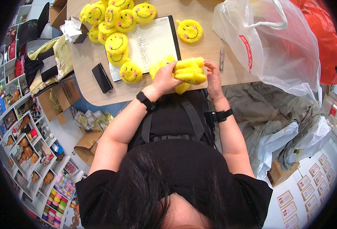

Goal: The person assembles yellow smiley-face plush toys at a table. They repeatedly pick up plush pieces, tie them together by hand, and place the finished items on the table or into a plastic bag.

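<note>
In front of my body, at the table's near edge, I hold several yellow fuzzy smiley plushes (pixel 191 70) pressed together in a stack. My left hand (pixel 164 79) is closed around the stack's left end. My right hand (pixel 214 83) is at the other end, its fingers extended and their tips against or just beside the plush; which of these I cannot tell. More yellow plush shows behind and below my left hand. A ruled notebook (pixel 159 36) with handwriting lies open beyond, partly covered by smiley plushes. One single smiley plush (pixel 189 31) lies right of the notebook.
A pile of smiley plushes (pixel 117 44) spreads over the notebook's left side. A black phone (pixel 102 78) lies at the table's left edge, a pen (pixel 221 59) right of my hands. A large translucent plastic bag (pixel 267 45) and a red bag (pixel 325 38) stand on the right.
</note>
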The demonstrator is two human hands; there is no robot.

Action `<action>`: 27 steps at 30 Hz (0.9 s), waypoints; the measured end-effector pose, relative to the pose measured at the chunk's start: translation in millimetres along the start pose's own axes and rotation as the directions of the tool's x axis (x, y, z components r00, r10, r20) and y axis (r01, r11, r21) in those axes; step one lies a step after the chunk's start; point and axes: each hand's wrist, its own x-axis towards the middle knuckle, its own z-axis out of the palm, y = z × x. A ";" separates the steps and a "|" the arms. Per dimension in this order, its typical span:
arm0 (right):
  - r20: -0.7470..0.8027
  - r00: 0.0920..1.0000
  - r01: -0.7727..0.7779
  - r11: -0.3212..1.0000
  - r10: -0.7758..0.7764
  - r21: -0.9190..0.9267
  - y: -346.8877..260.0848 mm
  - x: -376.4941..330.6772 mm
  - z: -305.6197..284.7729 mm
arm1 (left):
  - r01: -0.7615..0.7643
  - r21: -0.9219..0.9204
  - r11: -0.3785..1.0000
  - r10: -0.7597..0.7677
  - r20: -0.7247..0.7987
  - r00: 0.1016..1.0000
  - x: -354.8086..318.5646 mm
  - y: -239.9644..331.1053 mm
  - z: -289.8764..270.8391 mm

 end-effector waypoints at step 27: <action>0.207 0.976 0.078 0.997 -0.072 -0.023 -38.0 26.0 -24.1 | -0.078 -0.130 0.988 0.087 0.063 0.994 0.1 -1.8 3.8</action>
